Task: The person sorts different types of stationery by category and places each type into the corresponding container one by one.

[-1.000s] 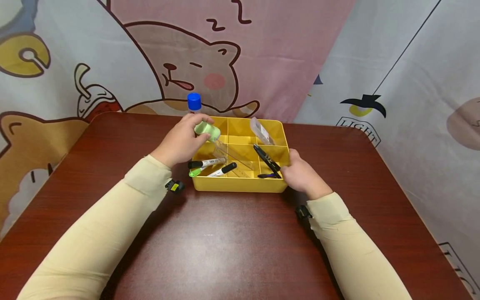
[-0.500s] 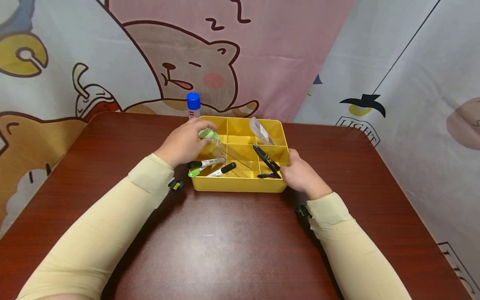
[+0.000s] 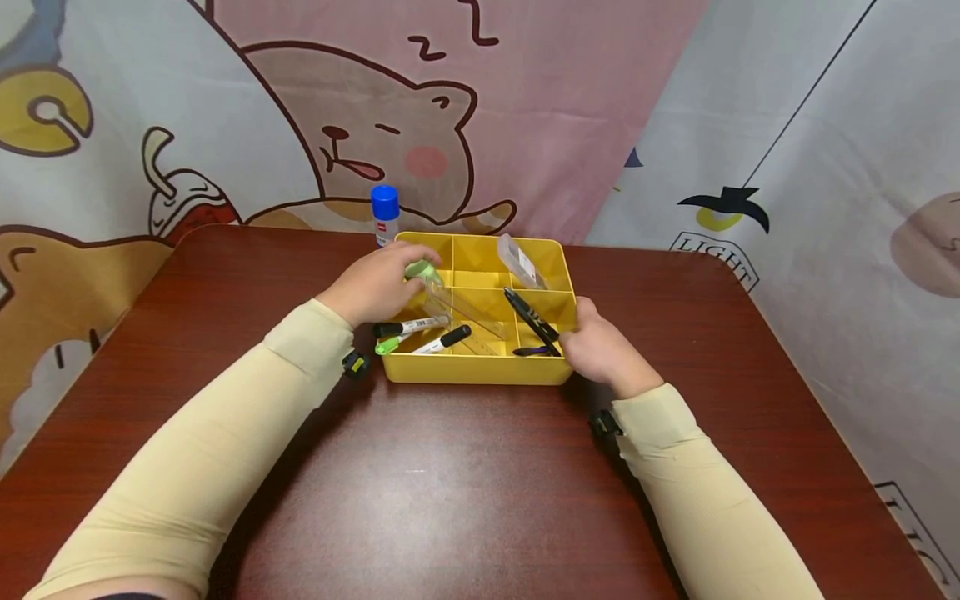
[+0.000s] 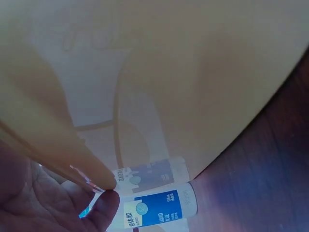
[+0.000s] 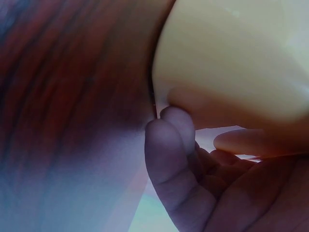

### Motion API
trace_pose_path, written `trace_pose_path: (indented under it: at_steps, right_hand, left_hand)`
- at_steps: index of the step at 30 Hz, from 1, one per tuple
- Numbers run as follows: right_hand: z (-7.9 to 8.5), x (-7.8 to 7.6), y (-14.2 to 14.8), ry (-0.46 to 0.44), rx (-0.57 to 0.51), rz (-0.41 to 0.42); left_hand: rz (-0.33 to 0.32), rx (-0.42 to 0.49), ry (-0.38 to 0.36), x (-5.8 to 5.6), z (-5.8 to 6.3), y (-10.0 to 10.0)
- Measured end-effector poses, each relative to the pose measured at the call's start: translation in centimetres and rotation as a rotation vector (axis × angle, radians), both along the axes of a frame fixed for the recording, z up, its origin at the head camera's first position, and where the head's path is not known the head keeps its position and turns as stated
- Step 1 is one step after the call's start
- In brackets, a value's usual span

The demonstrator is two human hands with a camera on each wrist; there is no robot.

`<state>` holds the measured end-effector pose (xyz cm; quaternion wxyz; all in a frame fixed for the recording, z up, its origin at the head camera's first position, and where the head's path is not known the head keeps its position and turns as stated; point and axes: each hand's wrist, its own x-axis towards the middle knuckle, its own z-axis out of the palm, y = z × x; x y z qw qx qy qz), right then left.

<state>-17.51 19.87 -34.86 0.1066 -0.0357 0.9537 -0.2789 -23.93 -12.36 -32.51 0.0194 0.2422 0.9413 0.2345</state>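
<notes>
My left hand (image 3: 378,283) reaches over the left wall of a yellow divided box (image 3: 480,372), its thumb and forefinger around a light green hollow cylinder (image 3: 424,272) in the back left compartment. Its exact kind is unclear. In the left wrist view, fingers (image 4: 107,205) of that hand are by the box's outer wall (image 4: 207,96), in front of a liquid glue bottle (image 4: 161,210). My right hand (image 3: 603,348) grips the box's right wall. Curled fingers (image 5: 166,154) appear against the yellow wall (image 5: 217,63) in the right wrist view.
Inside the box are markers (image 3: 442,340), a clear ruler (image 3: 472,317), black pens (image 3: 532,317) and a clear plastic case (image 3: 520,262). The blue-capped glue bottle (image 3: 385,208) stands behind the box's left corner. A dark wooden table (image 3: 420,475) meets a cartoon curtain (image 3: 555,117).
My left hand has moved slightly right and down, bringing the green cylinder lower into the compartment. More of the glue bottle shows behind it. The right hand keeps its place on the box.
</notes>
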Motion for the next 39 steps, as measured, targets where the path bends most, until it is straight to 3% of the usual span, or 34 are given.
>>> trace_pose_path:
  at_steps: [14,24,39]
  right_hand:
    - [-0.1,-0.1,0.0,0.005,0.01,-0.003]
    - [0.1,-0.1,0.0,-0.001,0.003,-0.007]
    - [-0.1,-0.2,0.0,0.01,0.0,-0.008]
  left_hand:
    - [0.028,0.02,0.016,-1.2,-0.8,1.0]
    - [0.024,0.014,-0.094,-1.2,-0.6,1.3]
    - [0.059,0.014,-0.147,-1.5,-0.7,1.4]
